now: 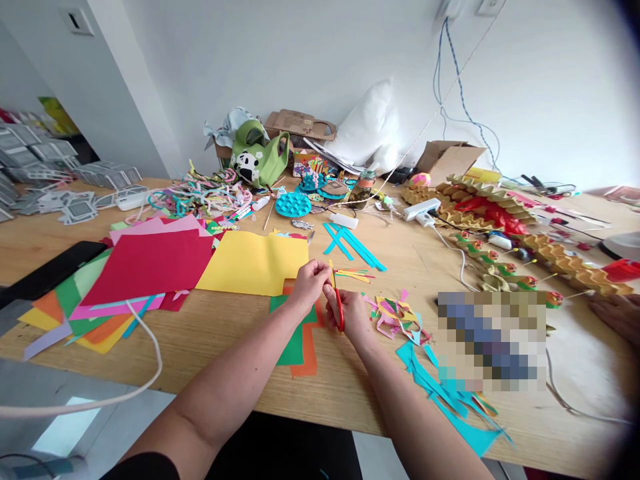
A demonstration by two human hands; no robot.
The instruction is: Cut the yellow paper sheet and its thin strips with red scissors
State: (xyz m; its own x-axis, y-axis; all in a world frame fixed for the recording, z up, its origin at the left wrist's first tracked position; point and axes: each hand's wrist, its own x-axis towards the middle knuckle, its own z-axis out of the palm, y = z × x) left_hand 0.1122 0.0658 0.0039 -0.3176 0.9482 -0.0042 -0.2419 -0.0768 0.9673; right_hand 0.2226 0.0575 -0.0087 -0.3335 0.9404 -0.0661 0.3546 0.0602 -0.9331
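My right hand (pixel 353 315) grips red-handled scissors (pixel 341 312), whose blades point up and away from me. My left hand (pixel 311 280) is closed in a pinch just left of the blades. A small bit of yellow paper (pixel 331 263) shows at its fingertips, mostly hidden by the fingers. Below my hands lie a green paper sheet (pixel 290 343) and an orange paper piece (pixel 309 353) on the wooden table (pixel 350 393). Thin coloured paper strips (pixel 355 274) lie just beyond the scissors. A yellow sheet (pixel 250 263) lies left of my left hand.
A stack of coloured paper topped by a red sheet (pixel 150 267) covers the left side. Paper scraps (pixel 395 315) and blue offcuts (pixel 435 380) lie to the right. Blue strips (pixel 357 247), a green panda bag (pixel 260 157) and a power strip (pixel 421 209) sit farther back. Another person's hand (pixel 617 313) rests far right.
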